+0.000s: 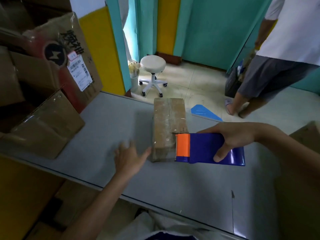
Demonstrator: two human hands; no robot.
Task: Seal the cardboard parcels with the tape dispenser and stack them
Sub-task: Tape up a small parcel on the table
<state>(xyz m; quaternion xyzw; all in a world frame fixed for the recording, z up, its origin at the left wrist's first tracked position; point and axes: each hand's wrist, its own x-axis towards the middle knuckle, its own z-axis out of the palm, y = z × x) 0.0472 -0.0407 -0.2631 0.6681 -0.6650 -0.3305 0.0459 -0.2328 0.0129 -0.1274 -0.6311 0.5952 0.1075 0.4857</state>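
My left grip (pixel 128 158) is blurred, fingers spread and holding nothing, thumb at the near left corner of the 1 parcel (pixel 166 122) lying mid-table (pixel 112 118); I cannot tell if it touches. The parcel looks light and stiff, but its tape-wrapped skin should be slick, so I would press on its top or clasp its long sides. The blue tape dispenser (pixel 204 149), orange toothed end at the parcel's near right corner, is clasped by my right grip (pixel 237 135); its roll and any tape strand are hidden.

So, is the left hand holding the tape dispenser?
No, the right hand grips the tape dispenser at the near end of the parcel, while the left hand is open beside the parcel.
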